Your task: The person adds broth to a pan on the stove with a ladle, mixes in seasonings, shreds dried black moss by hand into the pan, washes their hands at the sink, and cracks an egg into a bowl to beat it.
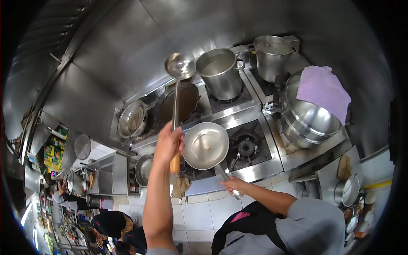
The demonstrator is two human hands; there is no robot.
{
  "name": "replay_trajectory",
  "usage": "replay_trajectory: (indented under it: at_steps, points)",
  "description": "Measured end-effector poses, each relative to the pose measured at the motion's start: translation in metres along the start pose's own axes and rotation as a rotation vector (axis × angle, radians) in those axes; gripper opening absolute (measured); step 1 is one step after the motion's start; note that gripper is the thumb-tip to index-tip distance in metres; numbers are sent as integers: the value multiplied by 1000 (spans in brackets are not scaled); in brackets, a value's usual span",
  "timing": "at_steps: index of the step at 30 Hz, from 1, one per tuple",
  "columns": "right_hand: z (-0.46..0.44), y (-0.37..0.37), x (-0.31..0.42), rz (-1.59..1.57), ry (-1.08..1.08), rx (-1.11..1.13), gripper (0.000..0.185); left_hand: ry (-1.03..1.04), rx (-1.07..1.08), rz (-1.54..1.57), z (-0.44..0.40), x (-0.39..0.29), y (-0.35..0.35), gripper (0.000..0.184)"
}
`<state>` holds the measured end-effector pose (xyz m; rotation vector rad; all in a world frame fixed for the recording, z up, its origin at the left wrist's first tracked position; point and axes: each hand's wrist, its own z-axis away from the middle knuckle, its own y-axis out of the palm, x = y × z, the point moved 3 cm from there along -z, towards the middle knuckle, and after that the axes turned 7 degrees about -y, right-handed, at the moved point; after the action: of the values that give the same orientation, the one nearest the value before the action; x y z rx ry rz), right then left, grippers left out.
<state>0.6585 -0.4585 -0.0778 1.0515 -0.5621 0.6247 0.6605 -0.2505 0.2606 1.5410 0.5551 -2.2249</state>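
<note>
My left hand (169, 142) is closed around the handle of a large metal ladle (177, 100), raised with its bowl pointing away from me; the wooden end of the handle shows below my fist. My right hand (233, 186) grips the handle of a silver frying pan (206, 144) over the front of the stove. Inside the pan is one small brownish bit, too small to name. A dark wok (182, 104) with brown liquid stands behind the ladle. Right of the pan, a black burner (246, 145) is uncovered.
Tall pots (220, 78) with liquid stand at the back. A stacked steamer (308, 121) with a purple cloth (323, 89) sits at right. A metal bowl with a strainer (133, 119) is at left. A brown rag (181, 187) hangs at the stove's front. Co-workers (111, 224) are lower left.
</note>
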Motion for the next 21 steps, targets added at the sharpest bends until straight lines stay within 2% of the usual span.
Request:
replay_trajectory:
  at_steps: [2,3,5,6,9,11,12,13,16,17,19,20,21]
  points:
    - [27,-14,28,53,-33,-41,24,61,-94,-375,-53,-18,14,40]
    - [38,-19,43,53,-41,-45,24,68,-90,-378,-79,-22,21,40]
    - [55,-34,73,-22,-69,-111,22,153,-213,-810,-128,-31,33,50]
    - [60,-42,85,-49,-72,-126,21,162,-210,-813,-151,-30,37,50]
    - [76,-51,124,-47,-139,-183,21,302,-307,-1125,-179,-48,54,45]
    - [79,-59,142,-19,-184,-188,23,85,-102,-963,-184,-59,67,34]
    - [81,-60,148,-25,-186,-210,24,75,-86,-918,-184,-62,71,21]
    - [83,-62,154,-32,-188,-232,25,82,-85,-923,-185,-67,75,21]
    - [84,-64,168,-65,-212,-231,26,-104,78,-685,-198,-74,79,12]
    - [85,-65,172,-72,-218,-253,27,-98,80,-690,-206,-77,74,12]
    - [85,-65,180,-83,-239,-247,27,-402,135,-351,-207,-83,78,17]
    - [86,-64,183,-86,-250,-238,28,-443,190,-162,-204,-85,79,19]
    - [85,-64,184,-86,-255,-240,28,-438,194,-164,-208,-86,75,19]
